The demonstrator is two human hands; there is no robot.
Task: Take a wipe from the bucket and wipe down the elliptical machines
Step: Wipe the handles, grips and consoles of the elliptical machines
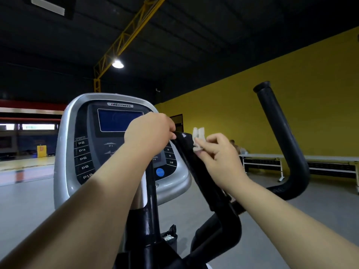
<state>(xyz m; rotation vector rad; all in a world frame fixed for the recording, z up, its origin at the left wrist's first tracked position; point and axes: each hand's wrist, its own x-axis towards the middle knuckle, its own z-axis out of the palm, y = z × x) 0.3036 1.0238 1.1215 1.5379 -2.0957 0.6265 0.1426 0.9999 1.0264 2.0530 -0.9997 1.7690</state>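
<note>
- The silver-grey elliptical machine [101, 148] with a dark button console is the unit under treatment; the wiping step is judged to be in hand.
- Its black padded handlebar [194, 166] is gripped at the top end by the left hand [151, 131], fingers curled over it.
- A crumpled white wipe [198, 135] is pinched in the right hand [219, 154] and held against the bar.
- Next, a firm stroke down the bar is called for.

Open air lies between the black slanted inner handle [192, 166] and the tall curved black foam handlebar [281, 136] on the right. The silver-rimmed console [93, 152] blocks the way ahead, the black centre post [150, 220] below.
</note>
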